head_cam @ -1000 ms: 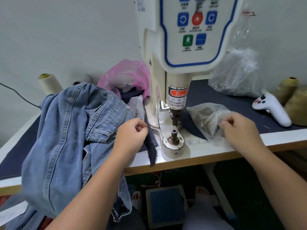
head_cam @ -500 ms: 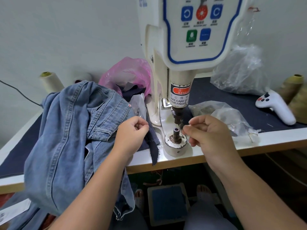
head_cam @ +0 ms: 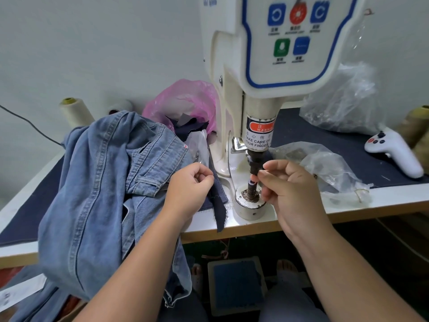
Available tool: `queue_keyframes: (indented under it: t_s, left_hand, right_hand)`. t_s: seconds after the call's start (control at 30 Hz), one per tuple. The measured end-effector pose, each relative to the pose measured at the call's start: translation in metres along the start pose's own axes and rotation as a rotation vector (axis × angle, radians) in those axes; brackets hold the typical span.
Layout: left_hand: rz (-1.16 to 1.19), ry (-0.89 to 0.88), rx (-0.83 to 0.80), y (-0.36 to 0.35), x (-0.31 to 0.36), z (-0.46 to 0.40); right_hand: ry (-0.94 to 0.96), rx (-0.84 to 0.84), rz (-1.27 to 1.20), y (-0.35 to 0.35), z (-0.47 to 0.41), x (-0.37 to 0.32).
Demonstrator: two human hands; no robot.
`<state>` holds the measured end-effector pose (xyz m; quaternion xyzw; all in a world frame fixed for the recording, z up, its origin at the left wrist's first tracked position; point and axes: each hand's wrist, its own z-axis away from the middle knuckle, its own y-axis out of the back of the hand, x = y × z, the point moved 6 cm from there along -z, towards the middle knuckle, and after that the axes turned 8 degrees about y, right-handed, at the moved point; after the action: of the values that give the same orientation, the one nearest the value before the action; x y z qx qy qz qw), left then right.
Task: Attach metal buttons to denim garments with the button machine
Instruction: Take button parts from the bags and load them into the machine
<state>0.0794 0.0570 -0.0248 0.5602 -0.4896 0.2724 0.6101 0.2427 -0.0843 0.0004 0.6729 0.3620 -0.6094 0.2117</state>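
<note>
We see the right hand with fingertips pinched together at the button machine post, contents too small to tell. Left hand pinches dark fabric beside the denim garment on the table.

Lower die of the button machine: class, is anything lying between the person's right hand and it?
Nothing visible. The right hand has its fingertips right beside the post of the lower die, under the punch. The dark denim strip held by the left hand hangs left of the die, not over it.
</note>
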Motion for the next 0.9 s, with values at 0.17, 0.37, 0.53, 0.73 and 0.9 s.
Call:
queue_keyframes:
  t_s: [0.17,0.37,0.53,0.73,0.9]
  left_hand:
    - [0.0,0.006,-0.008,0.0,0.0,0.0]
    - [-0.008,0.003,-0.01,0.0,0.0,0.001]
    - [-0.011,0.0,-0.008,-0.001,0.001,0.0]
    - [-0.006,-0.001,-0.006,-0.001,0.001,0.001]
    - [-0.026,-0.008,-0.011,-0.001,0.001,0.001]
  right_hand:
    - [-0.018,-0.017,-0.057,-0.004,0.002,0.001]
    - [-0.057,0.008,-0.149,-0.008,0.003,0.002]
    - [-0.143,-0.008,-0.291,-0.009,0.009,0.004]
    - [-0.162,0.036,-0.223,-0.009,0.009,0.002]
    - [-0.165,0.062,-0.191,-0.008,0.011,0.001]
